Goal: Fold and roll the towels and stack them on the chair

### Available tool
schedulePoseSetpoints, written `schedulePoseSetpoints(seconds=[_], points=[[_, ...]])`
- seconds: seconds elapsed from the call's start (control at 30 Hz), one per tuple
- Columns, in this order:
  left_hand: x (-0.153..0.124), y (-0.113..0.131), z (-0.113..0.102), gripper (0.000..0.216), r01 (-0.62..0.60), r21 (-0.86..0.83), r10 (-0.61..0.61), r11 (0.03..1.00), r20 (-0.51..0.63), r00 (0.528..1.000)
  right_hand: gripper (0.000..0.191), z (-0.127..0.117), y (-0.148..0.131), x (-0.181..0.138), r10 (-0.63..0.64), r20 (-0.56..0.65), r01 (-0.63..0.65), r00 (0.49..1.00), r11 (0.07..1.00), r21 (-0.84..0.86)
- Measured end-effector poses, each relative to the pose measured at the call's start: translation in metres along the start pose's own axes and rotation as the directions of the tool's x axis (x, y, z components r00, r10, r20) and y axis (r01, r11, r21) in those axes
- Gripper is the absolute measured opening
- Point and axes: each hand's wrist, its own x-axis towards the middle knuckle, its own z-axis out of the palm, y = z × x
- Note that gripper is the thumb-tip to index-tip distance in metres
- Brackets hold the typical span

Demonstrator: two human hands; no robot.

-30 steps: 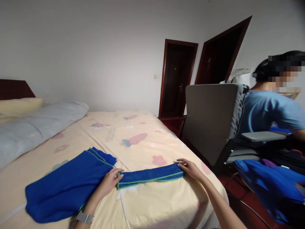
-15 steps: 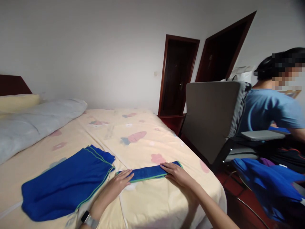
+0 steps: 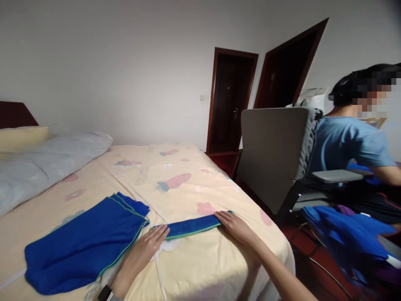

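1. Work: narrow blue strip [image 3: 191, 227] with green edging, lying crosswise on the bed [image 3: 194, 271], close to its near edge. Looks folded; layer count not readable.
2. Left hand [image 3: 154, 240]: palm down, fingers extended over the strip's left end. Not clenched. Thumb hidden, so can't tell if it pinches the edge from below.
3. Right hand [image 3: 234, 227]: same pose near the right end, fingers flat across the cloth; a bit of the end shows past the fingertips. No grasp visible, thumb hidden here too.
4. Middle of the strip is uncovered between the hands and looks fairly straight, green trim along the near side.
5. Second piece: larger blue cloth [image 3: 84, 248], also green-edged, spread on the bed left of the strip. Left forearm runs beside its right edge. Gap to the strip is small; can't tell if they touch.
6. Step in hand, my read: pressing the strip flat and squaring its ends.
7. Next move calls for even pressure outward along the strip, then a clean lift-off with both hands so the layers don't drag open. If it has to be picked up, pinch all layers at each end.
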Motion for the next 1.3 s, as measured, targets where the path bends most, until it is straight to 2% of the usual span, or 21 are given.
schedulePoseSetpoints(seconds=[0.1, 0.27, 0.33, 0.5, 0.63, 0.83, 0.97, 1.07, 1.2, 1.27, 1.3], points=[[0.001, -0.001, -0.003, 0.081, -0.008, 0.026, 0.008, 1.0, -0.029, 1.0, 0.056, -0.009, -0.001, 0.002, 0.005, -0.033, -0.006, 0.999, 0.999, -0.035], [0.006, -0.005, -0.012, 0.067, -0.041, 0.074, 0.051, 0.996, -0.139, 0.989, 0.059, -0.034, 0.003, 0.004, 0.001, -0.11, -0.01, 0.994, 0.997, -0.082], [0.008, -0.005, -0.012, 0.069, -0.048, 0.047, 0.053, 0.998, -0.122, 0.991, 0.059, -0.037, 0.002, 0.003, 0.022, -0.109, -0.03, 0.994, 0.997, -0.069], [0.007, 0.002, -0.002, 0.082, 0.001, -0.069, -0.001, 0.998, 0.01, 1.0, 0.055, -0.021, -0.001, -0.003, 0.054, -0.045, -0.056, 0.998, 0.998, -0.029], [0.008, 0.001, 0.0, 0.076, 0.015, -0.081, -0.016, 0.997, -0.008, 1.0, 0.052, -0.013, -0.002, -0.003, 0.057, -0.028, -0.058, 0.998, 0.997, -0.047], [0.009, -0.008, -0.007, 0.055, -0.038, -0.047, 0.03, 0.998, -0.161, 0.986, 0.05, -0.027, -0.004, 0.001, 0.092, -0.048, -0.095, 0.995, 0.994, -0.059], [0.006, -0.012, -0.013, 0.048, -0.089, 0.011, 0.088, 0.996, -0.304, 0.949, 0.047, -0.039, -0.007, -0.002, 0.061, -0.098, -0.065, 0.993, 0.997, -0.044], [0.0, -0.012, -0.012, 0.049, -0.071, -0.006, 0.063, 0.997, -0.398, 0.915, 0.046, -0.052, -0.011, -0.004, 0.049, -0.167, -0.057, 0.985, 0.997, -0.043], [-0.007, -0.002, -0.004, 0.053, 0.027, -0.031, -0.038, 0.999, -0.471, 0.881, 0.043, -0.086, -0.001, -0.004, 0.007, -0.354, -0.029, 0.935, 0.998, -0.059], [-0.004, 0.004, -0.003, 0.055, 0.033, -0.001, -0.028, 0.999, -0.566, 0.824, 0.038, -0.111, 0.023, -0.008, 0.08, -0.492, -0.103, 0.867, 0.994, -0.02], [-0.001, 0.006, -0.004, 0.056, 0.037, 0.016, -0.019, 0.999, -0.623, 0.782, 0.035, -0.124, 0.04, -0.012, 0.175, -0.569, -0.195, 0.803, 0.98, 0.027]])
